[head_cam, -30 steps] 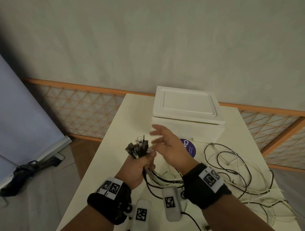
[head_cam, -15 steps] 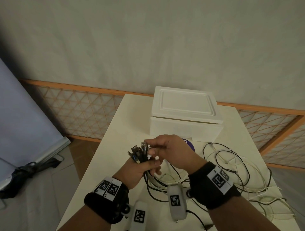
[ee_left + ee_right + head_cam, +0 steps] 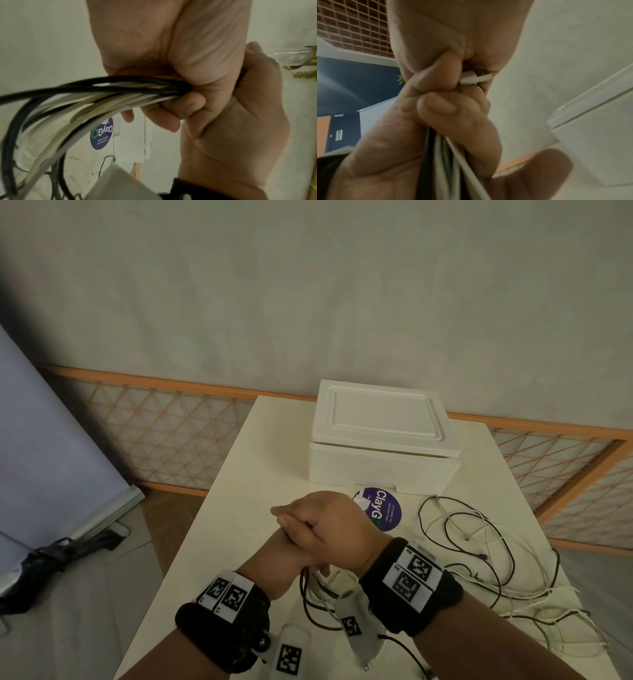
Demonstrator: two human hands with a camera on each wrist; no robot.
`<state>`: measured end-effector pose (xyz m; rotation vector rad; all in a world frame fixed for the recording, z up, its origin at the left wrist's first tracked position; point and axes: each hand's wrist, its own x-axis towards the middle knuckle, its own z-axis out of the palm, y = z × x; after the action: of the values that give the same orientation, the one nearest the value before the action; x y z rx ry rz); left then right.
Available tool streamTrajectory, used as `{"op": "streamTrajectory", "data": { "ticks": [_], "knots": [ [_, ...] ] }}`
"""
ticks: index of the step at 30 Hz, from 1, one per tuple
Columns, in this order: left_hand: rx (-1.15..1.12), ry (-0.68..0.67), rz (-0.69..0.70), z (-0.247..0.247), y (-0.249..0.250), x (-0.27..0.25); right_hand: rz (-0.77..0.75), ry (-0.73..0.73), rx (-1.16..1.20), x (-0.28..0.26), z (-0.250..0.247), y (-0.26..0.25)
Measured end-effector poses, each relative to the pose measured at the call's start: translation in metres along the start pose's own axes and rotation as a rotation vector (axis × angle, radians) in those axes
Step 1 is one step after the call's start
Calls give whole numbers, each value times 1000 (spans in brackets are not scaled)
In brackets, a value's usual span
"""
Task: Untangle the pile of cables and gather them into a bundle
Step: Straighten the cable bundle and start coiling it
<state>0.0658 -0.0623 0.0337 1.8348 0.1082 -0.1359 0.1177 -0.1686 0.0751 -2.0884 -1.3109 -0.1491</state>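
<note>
My left hand (image 3: pixel 274 563) grips a bundle of black and white cables (image 3: pixel 133 92) in its fist, held above the table. My right hand (image 3: pixel 329 518) is curled over the top of that fist and covers the plug ends. One white plug (image 3: pixel 476 79) shows pinched between the two hands. From the fist the cables (image 3: pixel 308 590) hang down to the table and run right into loose loops (image 3: pixel 479 535). In the left wrist view the right hand (image 3: pixel 231 128) wraps round the left hand (image 3: pixel 197 47).
A white foam box (image 3: pixel 383 440) with its lid on stands at the back of the cream table (image 3: pixel 239 508). A round purple sticker (image 3: pixel 385 508) lies in front of it. The table's left edge drops to the floor, where a black bag (image 3: pixel 44 559) lies.
My right hand, open and apart one second ago, has come down over the plug ends and closed round the top of the left fist. The plugs are now hidden in the head view.
</note>
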Motion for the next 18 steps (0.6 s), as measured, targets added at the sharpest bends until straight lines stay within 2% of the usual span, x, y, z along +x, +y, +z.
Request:
{"op": "streamTrajectory", "data": {
  "ticks": [3,5,6,8,10,14,18],
  "knots": [
    [1,34,27,5,-7,-2,41,-60,69,0,2,1],
    [-290,63,46,5,-8,0,93,-74,239,-2,-2,8],
    [-485,89,13,2,-6,2,150,-55,325,-4,-2,13],
    [-777,179,-40,-5,-2,7,336,-38,465,-6,2,18],
    [-756,243,-73,-6,0,13,440,-67,590,-6,9,14],
    [-578,375,-82,-2,-3,16,433,5,715,-8,25,9],
    [-532,353,-16,-6,-2,15,474,50,806,-15,39,10]
  ]
}}
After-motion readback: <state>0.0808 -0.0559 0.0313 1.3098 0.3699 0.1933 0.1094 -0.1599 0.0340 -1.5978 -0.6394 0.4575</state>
